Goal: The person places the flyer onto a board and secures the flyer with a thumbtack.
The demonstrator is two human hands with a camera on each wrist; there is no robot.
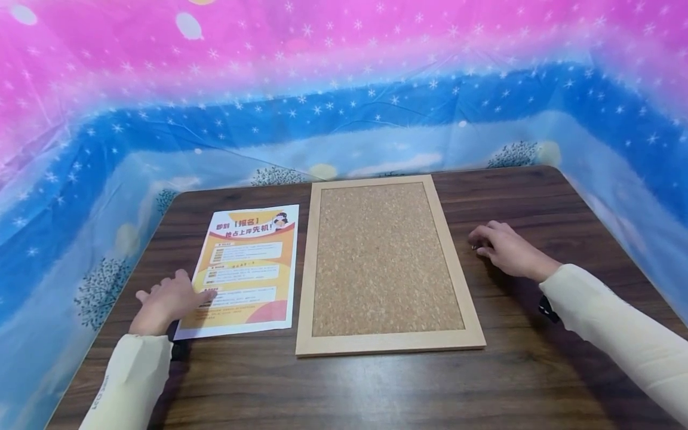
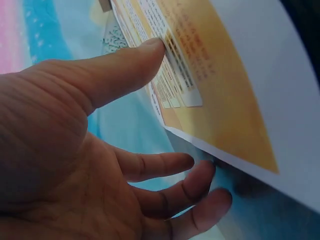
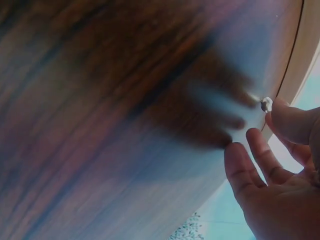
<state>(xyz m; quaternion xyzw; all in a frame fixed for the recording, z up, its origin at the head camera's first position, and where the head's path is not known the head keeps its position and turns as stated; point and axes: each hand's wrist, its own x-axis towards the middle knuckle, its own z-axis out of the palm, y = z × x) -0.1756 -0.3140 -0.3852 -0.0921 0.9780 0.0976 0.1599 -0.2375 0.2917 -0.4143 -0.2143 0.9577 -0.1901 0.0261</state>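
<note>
A printed poster (image 1: 252, 269) in orange, yellow and white lies on the table to the left of a cork board (image 1: 387, 257) with a pale wooden frame. My left hand (image 1: 171, 301) is at the poster's lower left edge, its thumb over the paper and its other fingers spread beyond the edge, as the left wrist view shows. To the right of the board, low over the table, my right hand (image 1: 505, 248) pinches a small shiny silvery pin-like thing (image 3: 266, 104) between thumb and forefinger; its exact kind is too small to tell.
Everything lies on a dark wood-grain table (image 1: 376, 388). A pink and blue cloth (image 1: 322, 107) with snowflakes hangs around its back and sides. Black bands show at both cuffs.
</note>
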